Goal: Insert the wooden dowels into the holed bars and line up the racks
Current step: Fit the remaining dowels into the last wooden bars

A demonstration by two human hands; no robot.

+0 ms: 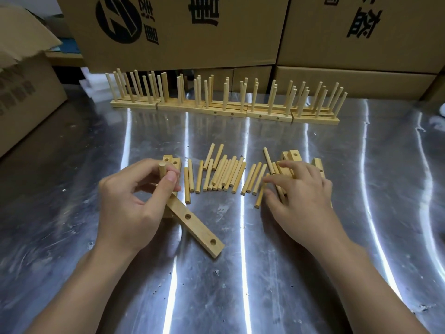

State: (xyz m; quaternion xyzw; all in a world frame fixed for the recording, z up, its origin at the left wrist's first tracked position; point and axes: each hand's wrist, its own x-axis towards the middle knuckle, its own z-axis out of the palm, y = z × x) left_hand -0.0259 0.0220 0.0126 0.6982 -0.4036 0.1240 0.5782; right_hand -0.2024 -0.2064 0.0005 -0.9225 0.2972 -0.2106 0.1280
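My left hand pinches an upright wooden dowel between thumb and fingers, standing over a holed bar that lies slanted on the steel table. My right hand lies over loose dowels and bars at the right, fingers slightly bent and touching them; whether it grips one I cannot tell. Several loose dowels lie side by side between the hands. More holed bars sit beyond my right hand, and others beyond the left. Finished racks with upright dowels stand in a row at the back.
The shiny steel table reflects streaks of light. Large cardboard boxes stand right behind the racks. Another open box sits at the left edge.
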